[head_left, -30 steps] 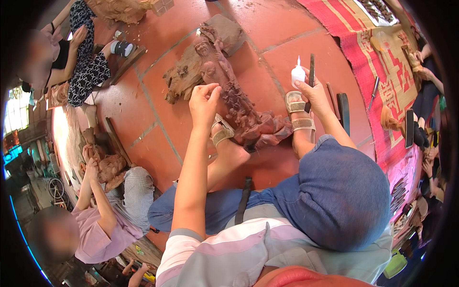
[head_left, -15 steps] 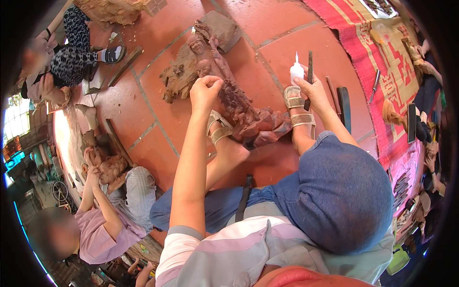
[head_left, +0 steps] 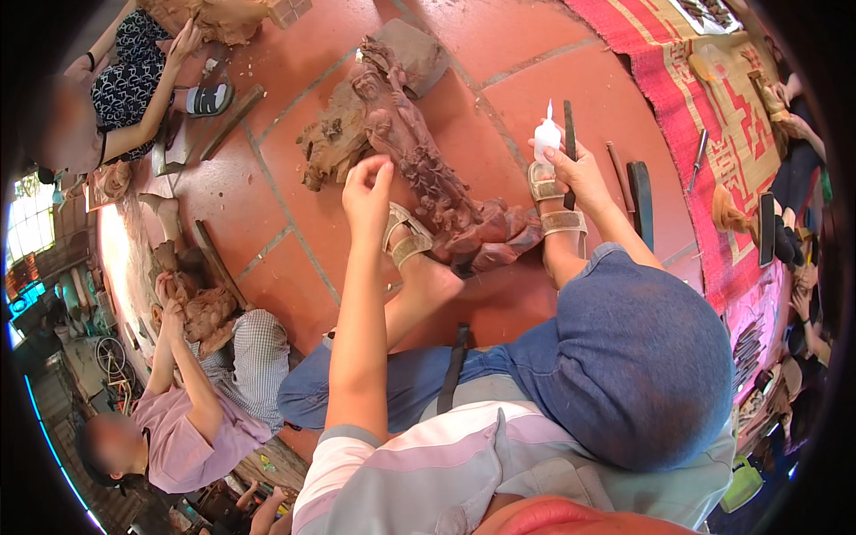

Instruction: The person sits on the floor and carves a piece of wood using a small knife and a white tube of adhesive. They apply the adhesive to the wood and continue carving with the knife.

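A carved reddish-brown wooden statue (head_left: 415,152) lies on the tile floor between my sandalled feet, with its base toward me. It shows a bearded figure and a rocky base. My left hand (head_left: 367,194) hovers just left of the statue, thumb and fingertips pinched together; anything between them is too small to make out. My right hand (head_left: 575,169) is closed around a small white squeeze bottle (head_left: 547,140) with a thin pointed nozzle aimed up. A dark narrow strip (head_left: 569,125), which looks like a flat file, is also in that hand, beside the bottle.
Rough wood (head_left: 332,138) and a grey-brown block (head_left: 412,58) lie by the statue's upper part. A brown stick (head_left: 617,174) and a dark flat bar (head_left: 640,205) lie to the right, near a red patterned mat (head_left: 678,134). Co-workers sit at left and far right.
My left hand has drawn back toward me and left, off the statue. My right hand, with the bottle and dark strip, has shifted slightly left. The upper-left co-worker has reached toward a wood piece.
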`<state>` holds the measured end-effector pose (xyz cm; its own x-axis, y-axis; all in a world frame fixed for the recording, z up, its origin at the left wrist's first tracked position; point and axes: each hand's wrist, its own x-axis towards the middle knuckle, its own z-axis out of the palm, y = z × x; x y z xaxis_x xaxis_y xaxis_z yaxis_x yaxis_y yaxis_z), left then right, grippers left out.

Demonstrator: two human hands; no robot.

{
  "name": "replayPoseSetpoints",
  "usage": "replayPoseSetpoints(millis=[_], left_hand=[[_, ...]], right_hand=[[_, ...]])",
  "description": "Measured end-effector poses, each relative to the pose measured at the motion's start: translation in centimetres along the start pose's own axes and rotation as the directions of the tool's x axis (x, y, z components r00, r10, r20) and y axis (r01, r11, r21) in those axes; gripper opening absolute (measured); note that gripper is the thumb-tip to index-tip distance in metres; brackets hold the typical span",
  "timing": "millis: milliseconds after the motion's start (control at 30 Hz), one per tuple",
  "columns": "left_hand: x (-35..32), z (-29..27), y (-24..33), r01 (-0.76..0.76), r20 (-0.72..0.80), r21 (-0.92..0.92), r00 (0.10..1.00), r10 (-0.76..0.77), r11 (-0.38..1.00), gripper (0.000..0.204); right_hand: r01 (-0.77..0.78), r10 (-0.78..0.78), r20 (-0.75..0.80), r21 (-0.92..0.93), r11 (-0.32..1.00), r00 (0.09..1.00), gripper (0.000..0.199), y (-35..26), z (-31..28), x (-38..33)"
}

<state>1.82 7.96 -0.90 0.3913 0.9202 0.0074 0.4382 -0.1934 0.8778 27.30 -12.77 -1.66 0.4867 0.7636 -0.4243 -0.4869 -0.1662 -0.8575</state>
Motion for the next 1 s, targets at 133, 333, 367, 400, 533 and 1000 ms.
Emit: replayPoseSetpoints(millis=[133,333,367,400,533,1000], left_hand=[[-5.0,-2.2,-1.6,0.175,0.057,0.105,0.982,-0.182,0.979,0.017],[-8.9,0.1,2.4,0.024,0.116,-0.016,0.993,-0.022,1.0,0.029],[-9.2,0.7,3.2,-0.015,0.168,0.087,0.986,0.001,0.996,0.037],[-9.3,1.3,4.1,-0.062,0.226,0.183,0.974,0.019,0.981,0.044],[-9.1,3.6,6.8,0.001,0.349,0.328,0.929,-0.122,0.945,0.066],[-7.9,4.9,7.4,0.105,0.328,0.411,0.91,-0.255,0.906,0.069]], right_hand=[[-0.008,0.008,0.016,0.016,1.0,1.0,0.054,0.3,-0.1,-0.1],[-0.008,0.008,0.0,-0.011,1.0,1.0,0.051,0.5,0.8,-0.4],[-0.006,0.006,-0.003,-0.02,1.0,1.0,0.051,0.6,0.9,-0.5],[-0.002,0.002,-0.011,-0.031,1.0,1.0,0.05,0.7,1.0,-0.5],[-0.002,0.003,0.002,-0.053,0.999,1.0,0.05,0.8,1.5,-0.7],[-0.024,0.023,-0.036,-0.027,0.999,0.999,0.051,1.3,0.5,-0.9]])
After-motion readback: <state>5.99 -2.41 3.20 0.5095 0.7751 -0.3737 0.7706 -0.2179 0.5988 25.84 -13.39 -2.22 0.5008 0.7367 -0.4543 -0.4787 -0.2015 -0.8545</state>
